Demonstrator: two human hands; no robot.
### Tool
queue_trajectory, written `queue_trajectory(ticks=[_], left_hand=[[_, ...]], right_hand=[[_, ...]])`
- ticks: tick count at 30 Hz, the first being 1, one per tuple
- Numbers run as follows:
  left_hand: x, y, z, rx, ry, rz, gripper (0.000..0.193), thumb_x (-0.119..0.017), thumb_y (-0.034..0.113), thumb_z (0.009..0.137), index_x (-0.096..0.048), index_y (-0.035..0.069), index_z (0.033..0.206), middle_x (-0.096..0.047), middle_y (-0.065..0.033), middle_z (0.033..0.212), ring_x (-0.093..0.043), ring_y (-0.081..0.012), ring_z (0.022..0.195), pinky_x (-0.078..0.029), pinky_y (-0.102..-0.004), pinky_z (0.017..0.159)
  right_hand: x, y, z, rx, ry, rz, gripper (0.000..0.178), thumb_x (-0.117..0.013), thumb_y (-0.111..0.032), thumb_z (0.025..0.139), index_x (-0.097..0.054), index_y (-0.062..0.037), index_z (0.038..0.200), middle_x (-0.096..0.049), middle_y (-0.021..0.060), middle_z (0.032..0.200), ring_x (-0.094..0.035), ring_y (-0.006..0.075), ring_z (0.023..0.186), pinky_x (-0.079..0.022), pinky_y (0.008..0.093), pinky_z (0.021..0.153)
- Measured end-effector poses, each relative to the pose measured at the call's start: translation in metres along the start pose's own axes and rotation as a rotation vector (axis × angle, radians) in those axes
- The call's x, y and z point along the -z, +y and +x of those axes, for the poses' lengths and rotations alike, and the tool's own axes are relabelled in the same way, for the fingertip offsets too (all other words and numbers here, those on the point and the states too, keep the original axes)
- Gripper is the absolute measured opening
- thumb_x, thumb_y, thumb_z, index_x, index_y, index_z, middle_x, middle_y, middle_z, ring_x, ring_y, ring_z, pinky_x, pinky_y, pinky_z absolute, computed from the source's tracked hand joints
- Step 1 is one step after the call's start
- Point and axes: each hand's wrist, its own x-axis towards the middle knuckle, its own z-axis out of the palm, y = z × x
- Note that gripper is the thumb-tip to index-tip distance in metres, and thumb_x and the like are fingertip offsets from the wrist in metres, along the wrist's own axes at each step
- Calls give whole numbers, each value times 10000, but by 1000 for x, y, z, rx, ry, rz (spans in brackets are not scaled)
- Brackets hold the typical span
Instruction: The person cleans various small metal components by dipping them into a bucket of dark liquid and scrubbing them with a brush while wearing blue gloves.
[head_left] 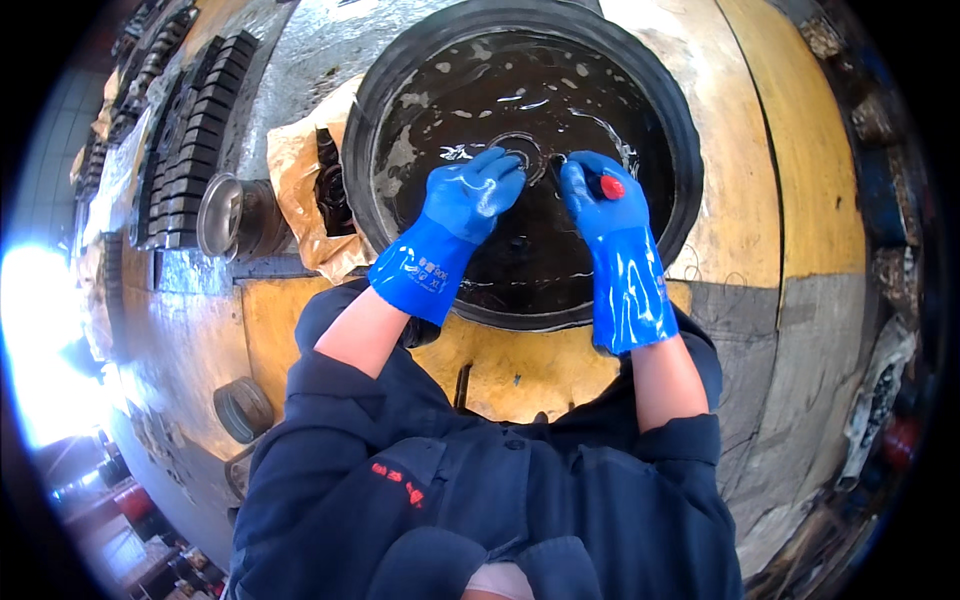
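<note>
Ring (pixel 541 158) is at the basin's (pixel 672 100) centre, round so no long axis, left hand (pixel 478 190) nearer and pinching its rim from the basin's left, right hand (pixel 606 195) gripping a red-ended tool (pixel 611 187) right of basin centre, working tip unclear.

A grimy mechanical workshop, by the look of what surrounds me.
A wide black tub (pixel 686 160) of dark, oily-looking liquid (pixel 520 255) stands on a worn yellow-and-grey floor (pixel 800 130); ribbed black parts (pixel 195 140) are lined up at the left, a round metal tin (pixel 243 410) sits below them, and the person wears dark work clothes (pixel 450 480) and long blue gauntlet gloves (pixel 425 270).
</note>
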Motion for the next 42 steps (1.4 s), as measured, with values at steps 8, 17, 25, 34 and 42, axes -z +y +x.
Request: queue_trajectory(ticks=[8,17,25,34,42], left_hand=[[-1,0,-12,135,-75,-71,313,-733,47,914,-809,164,1194,-825,-94,1247,-801,-299,1125,-673,-403,838],[117,-66,-31,1029,379,-806,417,-751,307,1087,-767,-3,1365,-816,-113,1200,-742,-183,1123,-563,-342,1016],[151,-176,-73,1217,332,-529,436,-730,295,1065,-756,18,1401,-797,-112,1229,-735,-193,1105,-582,-337,946],[115,-220,-117,1111,217,-393,367,-740,261,1011,-787,8,1272,-808,-151,1201,-750,-264,1140,-565,-380,1023],[101,-81,10,936,-342,-859,633,-817,462,1016,-674,123,1531,-795,-7,1341,-711,-136,1204,-535,-314,909]], right_hand=[[-5,4,3,30,-28,129,222,-789,-214,1056,-812,-31,1179,-825,99,1039,-783,173,929,-612,335,891],[-18,10,2,-44,-76,100,270,-797,-231,1054,-809,-24,1227,-835,101,1061,-786,174,930,-615,337,902],[-10,14,0,-13,-88,37,264,-786,-260,1060,-814,-52,1220,-828,115,1080,-802,207,964,-619,345,909],[-8,1,0,94,-29,43,213,-801,-205,1030,-809,-42,1167,-821,125,1072,-798,225,952,-614,350,912],[7,-5,7,28,-55,133,242,-778,-298,1023,-829,-85,1125,-825,120,1016,-803,239,945,-610,360,897]])
